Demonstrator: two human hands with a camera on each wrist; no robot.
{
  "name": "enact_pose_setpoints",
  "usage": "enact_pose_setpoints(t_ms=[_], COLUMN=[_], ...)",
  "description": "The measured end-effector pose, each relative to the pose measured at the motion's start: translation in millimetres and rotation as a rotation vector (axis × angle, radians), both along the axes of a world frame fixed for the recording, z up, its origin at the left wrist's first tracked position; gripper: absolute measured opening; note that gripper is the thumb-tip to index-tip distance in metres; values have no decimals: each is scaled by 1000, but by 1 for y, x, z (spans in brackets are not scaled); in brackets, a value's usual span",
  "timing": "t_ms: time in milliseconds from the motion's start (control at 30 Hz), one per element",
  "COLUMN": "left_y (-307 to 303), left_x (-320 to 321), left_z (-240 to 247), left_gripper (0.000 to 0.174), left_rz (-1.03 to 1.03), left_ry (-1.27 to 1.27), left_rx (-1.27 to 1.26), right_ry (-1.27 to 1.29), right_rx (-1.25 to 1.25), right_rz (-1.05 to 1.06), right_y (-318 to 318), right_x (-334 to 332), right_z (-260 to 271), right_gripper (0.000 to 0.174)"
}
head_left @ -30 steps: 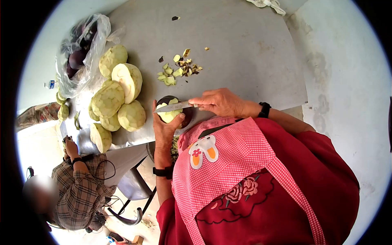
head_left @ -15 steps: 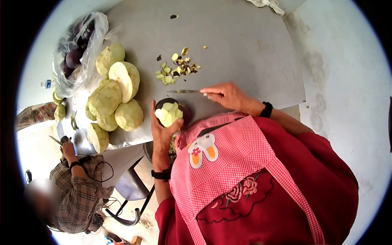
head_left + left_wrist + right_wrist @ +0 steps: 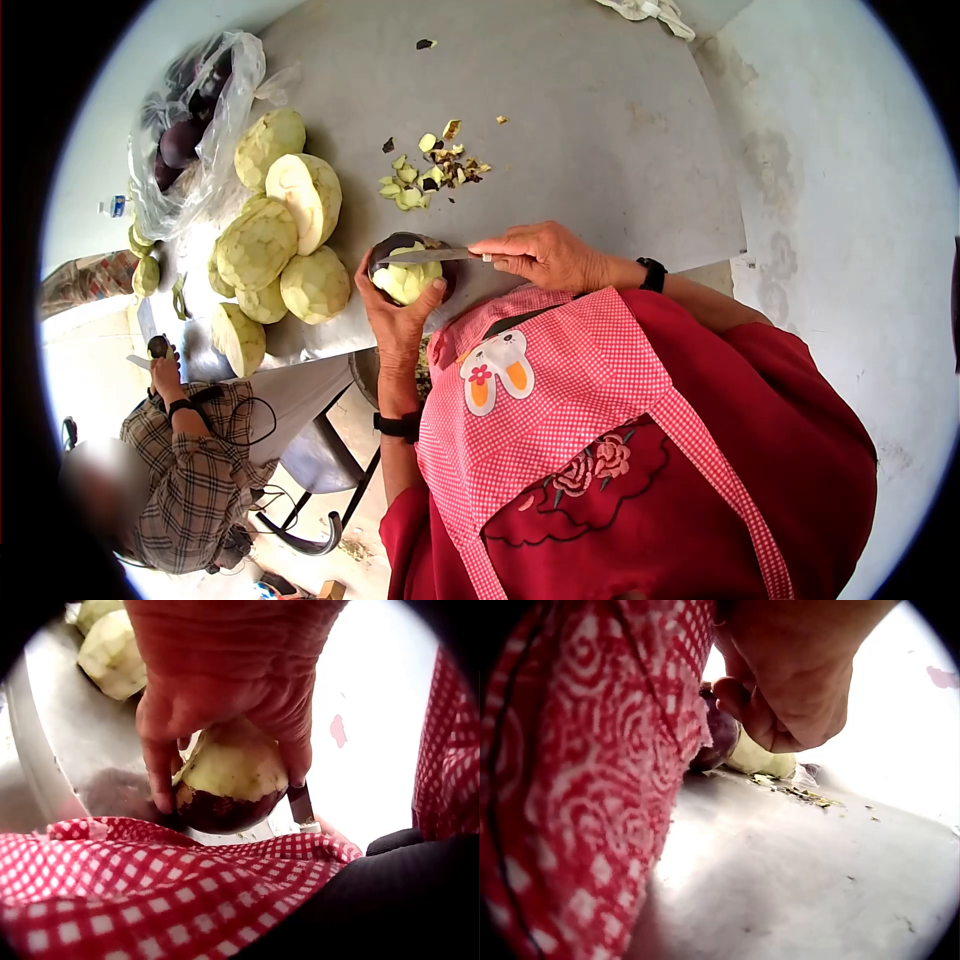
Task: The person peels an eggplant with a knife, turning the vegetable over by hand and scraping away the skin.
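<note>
My left hand (image 3: 395, 315) grips a round, dark purple eggplant (image 3: 408, 283) near the table edge, with a broad pale patch where its skin is off. From below, the left wrist view shows fingers and thumb spread round the eggplant (image 3: 232, 776), its lower part still purple. My right hand (image 3: 550, 256) holds a knife (image 3: 430, 256) by its handle, the blade lying across the peeled patch. Part of that knife (image 3: 301, 804) shows beside my left hand's fingers. In the right wrist view my curled right hand (image 3: 795, 690) hides the knife, and the apron covers the left side.
Several peeled eggplants (image 3: 258, 243) are heaped to the left, beside a clear plastic bag (image 3: 243, 75) of unpeeled ones. Peel scraps (image 3: 408, 187) lie on the metal table (image 3: 600, 130) beyond my hands. Another person (image 3: 190, 480) at the left also holds a knife.
The knife was on the eggplant, moved away toward the scraps half a second ago, and is now back across the peeled patch. My left hand kept hold of the eggplant.
</note>
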State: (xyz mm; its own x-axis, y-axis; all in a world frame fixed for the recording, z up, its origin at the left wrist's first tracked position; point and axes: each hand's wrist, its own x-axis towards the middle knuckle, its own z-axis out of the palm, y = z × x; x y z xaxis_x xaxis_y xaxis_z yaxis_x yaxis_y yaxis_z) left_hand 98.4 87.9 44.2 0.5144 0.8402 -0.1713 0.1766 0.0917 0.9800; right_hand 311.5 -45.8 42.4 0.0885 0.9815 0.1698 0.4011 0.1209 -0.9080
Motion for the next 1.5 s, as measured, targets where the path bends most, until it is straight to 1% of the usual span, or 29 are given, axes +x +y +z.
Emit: enact_pose_setpoints(t_ms=[233, 300, 433, 533, 567, 600, 667, 733, 800, 900, 967, 1067, 1133, 1167, 1233, 1267, 1367, 1500], left_y=[0, 0, 2, -1, 0, 1, -1, -6, -3, -3, -3, -2, -2, -2, -2, -1, -3, -5], left_x=[0, 0, 4, 0, 0, 1, 0, -3, 5, 1, 1, 2, 0, -1, 2, 3, 4, 5], left_z=[-6, -8, -5, -7, -9, -9, -10, -7, -5, -7, -8, -10, -14, -14, -10, -8, -6, 2], left_gripper=[98, 97, 97, 97, 98, 98, 98, 99, 100, 100, 100, 97, 91, 91, 80, 80, 67, 68], left_rz=[5, 7, 26, 32, 37, 36, -31, -31, -29, -42, -50, -24, -5, -8, -36, -37, -22, -11], left_ry=[16, 16, 41, 7, -31, -34, 73, 67, 31, 51, 56, 24, 98, 99, 89, 88, 108, 129], left_rx=[37, 43, 50, 13, -16, -15, 162, 118, 61, 93, 109, 102, 125, 126, 4, 9, 44, -39], right_ry=[-63, -117, -202, -138, -110, -79, -92, -96, 18, 27, 38, 42, 37, 2, -36, -43, -43, -42], right_rx=[-83, -135, -148, -95, -107, -122, -143, -167, -176, -111, -115, -92, -72, -97, -112, -70, -15, -29], right_rz=[28, 22, 8, -52, -113, -176, -160, -153, -77, -31, -2, 29, 27, 33, 37, 28, 7, -25], right_y=[1, 1, 3, -2, -4, -2, -3, -5, -3, -2, -2, -2, -3, -4, -3, -3, -4, -5], right_x=[-1, -2, 1, 3, 9, 10, 14, 9, 7, 4, 2, 2, 2, 3, 4, 3, -1, 0], right_z=[-5, -3, -8, -25, -40, -35, -26, -8, 4, 3, 8, 7, 8, 12, 12, 8, 7, 12], right_gripper=[36, 37, 38, 37, 36, 35, 34, 33, 31, 31, 32, 33, 33, 33, 33, 34, 34, 32])
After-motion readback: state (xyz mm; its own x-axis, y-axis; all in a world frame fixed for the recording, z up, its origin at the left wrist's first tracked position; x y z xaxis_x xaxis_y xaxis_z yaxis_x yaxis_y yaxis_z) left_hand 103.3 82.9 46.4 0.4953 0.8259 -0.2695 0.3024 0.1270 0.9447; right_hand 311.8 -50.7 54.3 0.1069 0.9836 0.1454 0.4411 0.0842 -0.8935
